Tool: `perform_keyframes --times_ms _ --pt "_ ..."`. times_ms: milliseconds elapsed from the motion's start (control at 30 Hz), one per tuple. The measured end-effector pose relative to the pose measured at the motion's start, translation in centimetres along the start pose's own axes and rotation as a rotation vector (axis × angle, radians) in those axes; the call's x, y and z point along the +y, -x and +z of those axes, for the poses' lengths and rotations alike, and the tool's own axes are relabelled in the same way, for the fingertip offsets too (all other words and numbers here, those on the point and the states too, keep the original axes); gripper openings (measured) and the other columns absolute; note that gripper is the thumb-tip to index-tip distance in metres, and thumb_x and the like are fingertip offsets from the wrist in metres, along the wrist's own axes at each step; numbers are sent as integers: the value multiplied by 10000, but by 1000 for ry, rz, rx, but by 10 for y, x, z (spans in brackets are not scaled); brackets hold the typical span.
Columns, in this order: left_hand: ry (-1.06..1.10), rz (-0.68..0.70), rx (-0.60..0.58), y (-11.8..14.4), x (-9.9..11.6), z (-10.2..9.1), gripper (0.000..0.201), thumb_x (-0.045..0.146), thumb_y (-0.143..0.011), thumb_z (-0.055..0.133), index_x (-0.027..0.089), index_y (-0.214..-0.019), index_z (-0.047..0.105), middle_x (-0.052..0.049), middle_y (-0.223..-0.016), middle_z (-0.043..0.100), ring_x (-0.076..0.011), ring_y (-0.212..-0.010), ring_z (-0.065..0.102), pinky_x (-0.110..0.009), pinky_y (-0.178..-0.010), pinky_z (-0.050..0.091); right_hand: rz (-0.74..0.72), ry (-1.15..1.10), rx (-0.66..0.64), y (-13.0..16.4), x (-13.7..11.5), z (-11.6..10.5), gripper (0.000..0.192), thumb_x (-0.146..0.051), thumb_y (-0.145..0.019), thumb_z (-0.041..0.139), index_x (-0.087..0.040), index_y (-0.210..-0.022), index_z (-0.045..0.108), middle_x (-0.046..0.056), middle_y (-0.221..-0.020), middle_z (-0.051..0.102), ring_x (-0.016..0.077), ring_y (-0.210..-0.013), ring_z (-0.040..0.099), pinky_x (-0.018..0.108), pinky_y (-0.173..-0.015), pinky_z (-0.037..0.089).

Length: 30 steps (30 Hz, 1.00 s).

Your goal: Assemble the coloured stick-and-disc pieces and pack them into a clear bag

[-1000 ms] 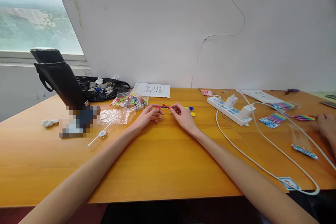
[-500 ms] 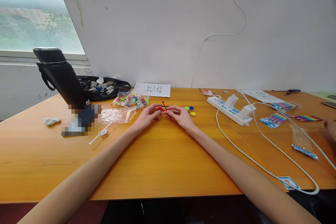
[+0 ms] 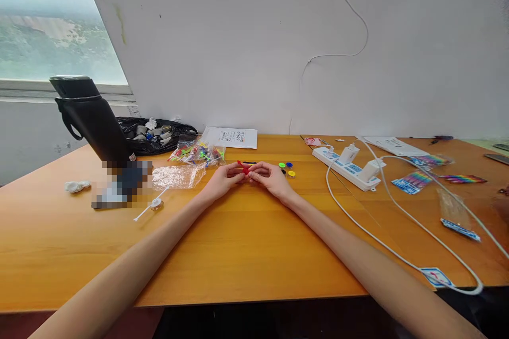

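Over the middle of the table, my left hand and my right hand meet with fingertips nearly touching. Both are pinched around small red plastic pieces: a round disc at my left fingers and a thin arrow-tipped stick at my right. The pieces are pressed together, and fingers hide most of them. Just beyond my right hand lie a green disc, a blue disc, a yellow disc and a black disc. A white arrow-tipped stick with a white disc rests near my left forearm.
A clear bag of colored plastic pieces lies behind my left hand, near a black bottle and a black bag of refuse. To the right, a white power strip trails cables, with packets of rainbow-colored sticks beyond it.
My two hands have come closer together. The red arrow stick, upright before, now tilts to the left and meets the red disc. At the far right, the other person's hand has mostly withdrawn.
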<state>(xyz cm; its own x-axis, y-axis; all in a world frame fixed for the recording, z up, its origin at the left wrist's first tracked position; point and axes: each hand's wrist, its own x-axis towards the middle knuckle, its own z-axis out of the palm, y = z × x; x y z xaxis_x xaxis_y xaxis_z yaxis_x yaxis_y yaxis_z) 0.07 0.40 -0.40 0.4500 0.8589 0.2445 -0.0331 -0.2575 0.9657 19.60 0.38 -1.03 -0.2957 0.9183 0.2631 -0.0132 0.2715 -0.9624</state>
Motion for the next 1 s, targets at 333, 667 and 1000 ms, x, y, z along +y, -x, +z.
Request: perform_keyframes --times_ms 333,667,1000 --pt "7 -2 -32 0 -2 0 477 401 -826 697 167 -1231 607 -125 -1125 724 -241 -1003 696 -392 -954 509 -4 75 17 -1 5 1 342 -480 -759 749 -205 -910 614 37 -817 732 185 -735 706 333 -754 572" --pt "77 -26 79 4 8 6 472 483 -828 689 176 -1172 587 -130 -1131 709 -239 -1002 696 -348 -845 553 3 276 88 3 0 5 493 -542 -825 672 -208 -1149 509 42 -865 721 188 -775 704 340 -770 547" --pt "116 -34 -24 6 10 9 401 485 -846 658 166 -1088 640 -85 -1013 705 -188 -859 680 -341 -838 556 -69 320 -98 7 -8 8 417 -442 -944 522 -239 -1296 612 73 -1126 716 210 -936 686 357 -856 541"
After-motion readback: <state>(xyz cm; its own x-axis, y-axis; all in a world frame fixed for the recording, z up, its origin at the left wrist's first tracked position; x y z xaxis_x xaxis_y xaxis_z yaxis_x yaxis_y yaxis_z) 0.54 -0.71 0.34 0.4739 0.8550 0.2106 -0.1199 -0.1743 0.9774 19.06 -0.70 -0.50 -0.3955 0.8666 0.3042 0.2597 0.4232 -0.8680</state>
